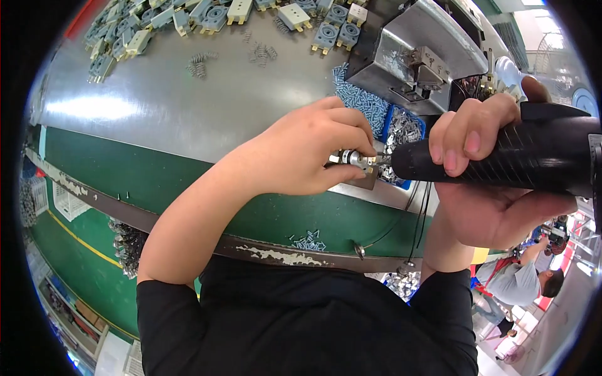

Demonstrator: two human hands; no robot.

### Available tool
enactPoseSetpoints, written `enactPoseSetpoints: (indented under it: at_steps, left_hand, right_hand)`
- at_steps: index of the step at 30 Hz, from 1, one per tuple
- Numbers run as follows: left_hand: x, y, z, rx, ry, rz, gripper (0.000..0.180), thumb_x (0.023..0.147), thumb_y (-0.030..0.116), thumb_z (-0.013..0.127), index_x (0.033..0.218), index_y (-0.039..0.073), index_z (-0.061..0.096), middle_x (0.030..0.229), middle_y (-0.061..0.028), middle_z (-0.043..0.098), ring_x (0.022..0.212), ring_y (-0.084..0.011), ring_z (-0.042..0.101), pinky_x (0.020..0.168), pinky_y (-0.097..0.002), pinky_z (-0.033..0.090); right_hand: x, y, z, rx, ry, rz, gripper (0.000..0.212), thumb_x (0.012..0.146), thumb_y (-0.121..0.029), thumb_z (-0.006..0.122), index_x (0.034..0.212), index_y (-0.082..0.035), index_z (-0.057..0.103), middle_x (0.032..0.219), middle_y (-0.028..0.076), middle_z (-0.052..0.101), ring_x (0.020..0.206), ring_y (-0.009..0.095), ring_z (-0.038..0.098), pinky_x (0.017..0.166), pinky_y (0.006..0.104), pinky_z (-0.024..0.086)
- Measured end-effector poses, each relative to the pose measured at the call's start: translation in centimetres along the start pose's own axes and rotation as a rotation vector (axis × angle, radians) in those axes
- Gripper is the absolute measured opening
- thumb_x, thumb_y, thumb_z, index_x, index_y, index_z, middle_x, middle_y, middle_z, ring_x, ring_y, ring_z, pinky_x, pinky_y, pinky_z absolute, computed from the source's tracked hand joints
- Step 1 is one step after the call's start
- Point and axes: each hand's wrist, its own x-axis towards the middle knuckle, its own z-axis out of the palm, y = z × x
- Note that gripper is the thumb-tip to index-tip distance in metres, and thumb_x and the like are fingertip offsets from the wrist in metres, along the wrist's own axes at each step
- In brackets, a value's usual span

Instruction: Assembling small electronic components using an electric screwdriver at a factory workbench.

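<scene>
Gripping the black power driver point(545, 153) in my right hand point(483, 213), I pinch a small metal part point(355, 159) at its tip with my left hand point(308, 147), probably fastening; next calls for steady alignment.

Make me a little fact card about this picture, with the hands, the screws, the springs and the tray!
Left hand: pinching a small silver part
Right hand: gripping a black tool, its tip toward the silver part
Screws: bluish heap beside the tray; smaller heap nearer the person
Springs: loose on the metal tabletop
Blue tray: holds shiny metal pieces
Grey parts: crowded along the far side
</scene>
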Motion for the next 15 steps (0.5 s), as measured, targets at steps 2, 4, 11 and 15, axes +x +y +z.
enactPoseSetpoints:
  at_steps: [2, 4, 11, 15]
  left_hand:
    - [0.1, 0.0, 0.1, 0.004, 0.006, 0.013, 0.031, 0.077, 0.009, 0.088, 0.106, 0.007, 0.076, 0.113, -0.0076, 0.072, 0.106, -0.0318, 0.065, 0.092, -0.0432, 0.054]
    - [0.1, -0.1, 0.2, 0.010, 0.011, 0.024, 0.031, 0.077, 0.009, 0.088, 0.106, 0.007, 0.076, 0.113, -0.0076, 0.072, 0.106, -0.0319, 0.065, 0.091, -0.0433, 0.054]
    - [0.2, -0.1, 0.3, 0.000, -0.004, 0.006, 0.031, 0.076, 0.008, 0.087, 0.105, 0.006, 0.076, 0.113, -0.0079, 0.072, 0.106, -0.0315, 0.064, 0.092, -0.0428, 0.053]
    - [-0.5, -0.2, 0.2, 0.014, 0.016, -0.007, 0.030, 0.076, 0.008, 0.087, 0.104, 0.006, 0.076, 0.114, -0.0079, 0.072, 0.106, -0.0315, 0.063, 0.092, -0.0424, 0.053]
  right_hand:
    - [-0.7, 1.1, -0.1, 0.145, 0.180, -0.023, 0.113, 0.092, -0.088, 0.047, 0.162, -0.001, 0.026, 0.093, 0.006, 0.051, 0.072, 0.016, 0.054, 0.068, 0.0362, 0.047]
    - [-0.6, 1.3, -0.1, 0.169, 0.151, -0.025, 0.113, 0.092, -0.088, 0.047, 0.162, -0.001, 0.026, 0.093, 0.006, 0.052, 0.072, 0.016, 0.054, 0.068, 0.0362, 0.047]
    - [-0.6, 1.8, -0.1, 0.189, 0.018, -0.066, 0.103, 0.092, -0.085, 0.051, 0.153, -0.004, 0.036, 0.093, 0.006, 0.053, 0.072, 0.016, 0.054, 0.069, 0.0351, 0.047]
    - [-0.9, 2.7, 0.5, 0.247, -0.007, -0.092, 0.096, 0.092, -0.083, 0.056, 0.146, -0.005, 0.041, 0.093, 0.006, 0.054, 0.072, 0.016, 0.055, 0.069, 0.0350, 0.046]
